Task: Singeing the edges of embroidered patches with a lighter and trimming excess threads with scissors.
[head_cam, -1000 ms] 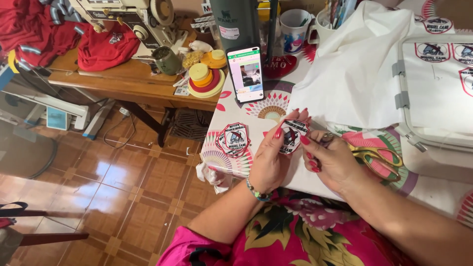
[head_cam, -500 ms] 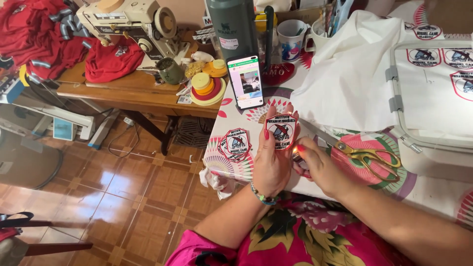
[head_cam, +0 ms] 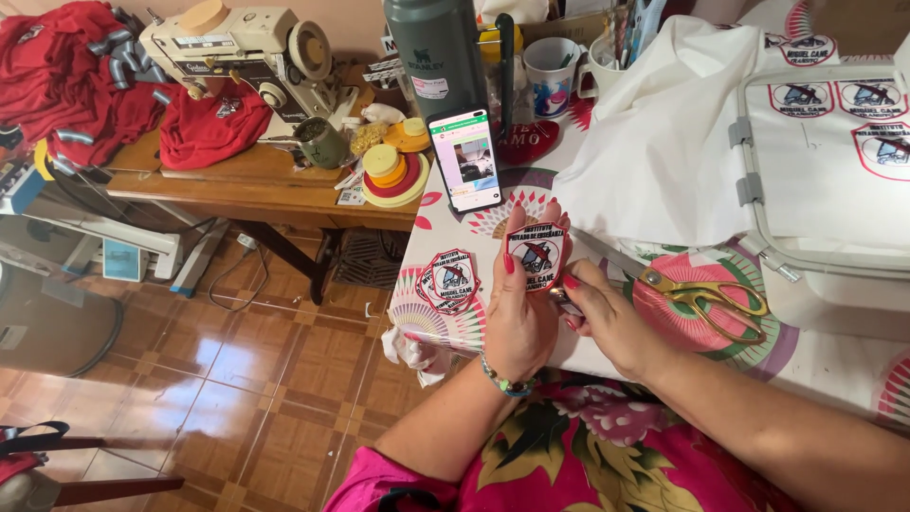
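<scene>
Left hand pinches shield-shaped patch upright, face toward her for trimming; right hand closed around small snips at its edge. Finished patches lie on table.

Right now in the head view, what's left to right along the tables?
Red cloth pile → cream sewing machine → stacked yellow thread spools → propped smartphone → shield-shaped embroidered patch in left hand → gold-handled scissors → white embroidery hoop frame

Embroidered cloth patch, glossy tiles

Embroidered patch in left hand
</scene>
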